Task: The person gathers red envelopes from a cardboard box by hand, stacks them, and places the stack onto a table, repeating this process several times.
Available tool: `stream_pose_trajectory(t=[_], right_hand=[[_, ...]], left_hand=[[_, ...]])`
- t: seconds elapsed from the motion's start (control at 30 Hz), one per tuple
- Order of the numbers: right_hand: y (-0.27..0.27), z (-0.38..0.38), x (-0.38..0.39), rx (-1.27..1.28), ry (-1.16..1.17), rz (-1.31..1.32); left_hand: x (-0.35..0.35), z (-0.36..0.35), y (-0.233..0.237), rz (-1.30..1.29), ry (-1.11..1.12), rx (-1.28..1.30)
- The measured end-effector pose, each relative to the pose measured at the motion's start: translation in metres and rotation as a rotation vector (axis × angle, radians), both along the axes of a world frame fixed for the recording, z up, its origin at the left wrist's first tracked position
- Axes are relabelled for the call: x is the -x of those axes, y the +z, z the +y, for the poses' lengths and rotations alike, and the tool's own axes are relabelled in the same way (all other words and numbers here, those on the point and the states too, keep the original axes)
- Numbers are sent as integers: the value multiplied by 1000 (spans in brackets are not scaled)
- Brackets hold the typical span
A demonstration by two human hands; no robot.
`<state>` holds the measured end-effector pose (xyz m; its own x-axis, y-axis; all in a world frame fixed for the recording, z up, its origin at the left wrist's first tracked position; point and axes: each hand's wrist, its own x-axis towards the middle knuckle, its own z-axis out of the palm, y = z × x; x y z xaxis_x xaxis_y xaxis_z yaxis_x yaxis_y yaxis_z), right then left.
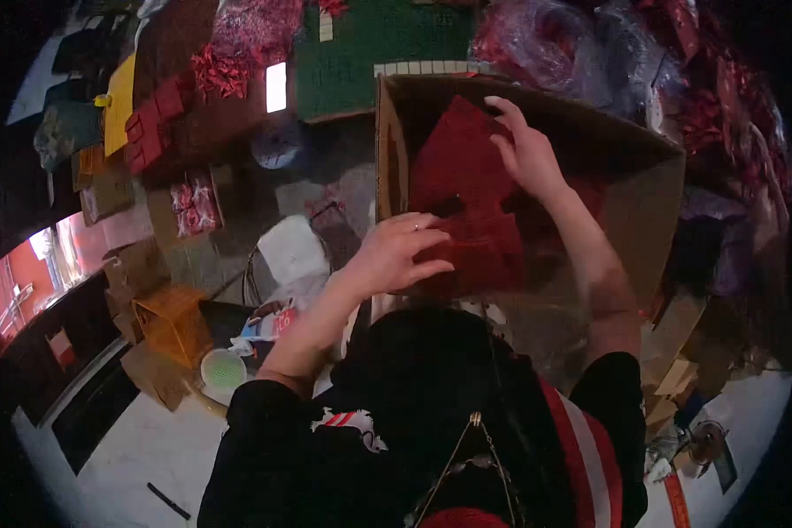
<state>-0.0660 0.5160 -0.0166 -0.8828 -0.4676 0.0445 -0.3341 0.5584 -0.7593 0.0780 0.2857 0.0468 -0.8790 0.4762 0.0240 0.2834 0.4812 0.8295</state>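
A large open cardboard box (629, 211) stands right in front of me. Several flat dark red pieces (475, 189), maybe cloth or paper, lie inside it, overlapping one another. My left hand (402, 253), with a ring on one finger, reaches over the near left side of the box. Its fingers are apart above the edge of the red pieces. Farther in, my right hand (530, 157) is raised over the right side of the red pieces, thumb and fingers spread. Nothing shows in either hand.
Behind the box is a green surface (387, 53), with clear plastic wrapping (546, 40) to its right. A lit white phone-like rectangle (276, 87) lies at the back left. To the left are an orange crate (174, 324), a white bag (292, 250) and a round green-white container (223, 370).
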Motion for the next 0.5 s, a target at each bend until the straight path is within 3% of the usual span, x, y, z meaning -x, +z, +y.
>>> stream_pose_trajectory(t=[0.1, 0.17, 0.2, 0.27, 0.4, 0.5], right_hand=[[50, 13, -3, -41, -6, -105], [79, 13, -6, 38, 160, -246], [96, 10, -12, 36, 137, -211], [131, -6, -25, -157, 301, -282], [154, -55, -51, -120, 542, -468], [136, -98, -62, -80, 626, -708]], left_hand=[[10, -7, 33, -14, -83, -5], [12, -10, 48, -24, -153, 14], [10, -12, 54, 10, -176, 14], [3, -19, 63, 84, -192, -50], [-14, -55, 86, -63, -224, -57], [-40, -97, 91, -118, -140, -94]])
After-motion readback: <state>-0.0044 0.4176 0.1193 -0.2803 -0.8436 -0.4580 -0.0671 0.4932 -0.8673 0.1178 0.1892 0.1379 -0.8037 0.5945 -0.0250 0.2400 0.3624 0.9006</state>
